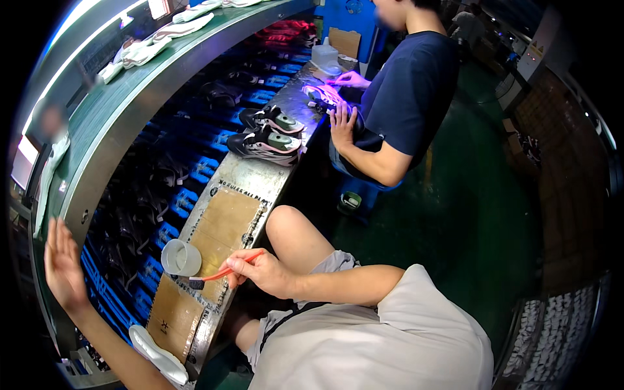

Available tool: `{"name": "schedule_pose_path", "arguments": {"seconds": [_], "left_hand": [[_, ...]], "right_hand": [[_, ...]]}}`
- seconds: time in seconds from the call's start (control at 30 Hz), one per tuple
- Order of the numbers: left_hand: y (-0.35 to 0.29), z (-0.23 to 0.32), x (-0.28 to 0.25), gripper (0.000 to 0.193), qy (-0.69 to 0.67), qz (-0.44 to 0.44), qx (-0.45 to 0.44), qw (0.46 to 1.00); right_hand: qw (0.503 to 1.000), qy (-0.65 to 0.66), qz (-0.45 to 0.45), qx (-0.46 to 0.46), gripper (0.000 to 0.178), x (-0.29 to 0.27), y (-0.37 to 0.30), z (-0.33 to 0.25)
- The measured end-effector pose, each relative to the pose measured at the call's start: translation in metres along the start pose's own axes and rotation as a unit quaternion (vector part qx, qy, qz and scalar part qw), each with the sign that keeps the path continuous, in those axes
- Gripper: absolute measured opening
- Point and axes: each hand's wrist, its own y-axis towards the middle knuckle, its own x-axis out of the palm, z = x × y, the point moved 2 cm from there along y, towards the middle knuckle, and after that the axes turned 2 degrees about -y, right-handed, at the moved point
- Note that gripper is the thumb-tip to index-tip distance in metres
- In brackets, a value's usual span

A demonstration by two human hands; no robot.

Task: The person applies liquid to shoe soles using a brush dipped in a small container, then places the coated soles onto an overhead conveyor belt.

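In my right hand (257, 272) is a brush (224, 272) with a red-orange handle and dark bristles, my fingers closed around the handle. The bristle end is just beside a translucent plastic cup (188, 260) that stands on the metal bench. My left hand (63, 263) is raised at far left, fingers stretched out and nothing visible in them, close to the side of the upper conveyor (97, 153). Near my left forearm a white shoe sole (158, 354) lies at the near end of the bench.
Tan boards (227, 218) cover part of the bench (250, 185). Farther along stand two black-and-white shoes (266, 146). A seated co-worker (416, 97) handles a shoe (323, 95) under purple light. Blue racks (183, 203) with dark shoes lie left of the bench; white pieces ride the upper conveyor.
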Motion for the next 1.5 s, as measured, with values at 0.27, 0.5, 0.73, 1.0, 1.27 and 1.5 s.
{"name": "schedule_pose_path", "arguments": {"seconds": [0.27, 0.5, 0.73, 1.0, 1.27, 1.5], "left_hand": [[-0.257, -0.082, -0.083, 0.052, 0.757, 0.253, -0.327, 0.507], [-0.334, -0.117, -0.086, 0.063, 0.684, 0.383, -0.355, 0.509], [-0.351, -0.138, -0.138, 0.057, 0.627, 0.375, -0.276, 0.625], [-0.415, -0.138, -0.171, 0.046, 0.682, 0.339, -0.224, 0.608], [-0.358, -0.188, -0.173, 0.022, 0.622, 0.414, -0.137, 0.65], [-0.36, -0.154, -0.079, 0.062, -0.006, 0.392, -0.038, 0.919]], "right_hand": [[0.998, -0.05, 0.033, -0.013, 0.027, -0.014, 0.007, 0.014], [0.985, -0.168, 0.011, -0.039, 0.029, -0.006, 0.044, -0.017], [0.893, -0.427, -0.046, -0.137, 0.02, 0.026, 0.108, -0.032], [0.832, -0.526, -0.114, -0.135, 0.018, 0.063, 0.155, 0.043], [0.827, -0.478, -0.005, -0.295, 0.02, 0.021, 0.13, 0.004], [0.911, -0.344, -0.041, -0.221, 0.019, 0.025, 0.12, 0.004]]}}
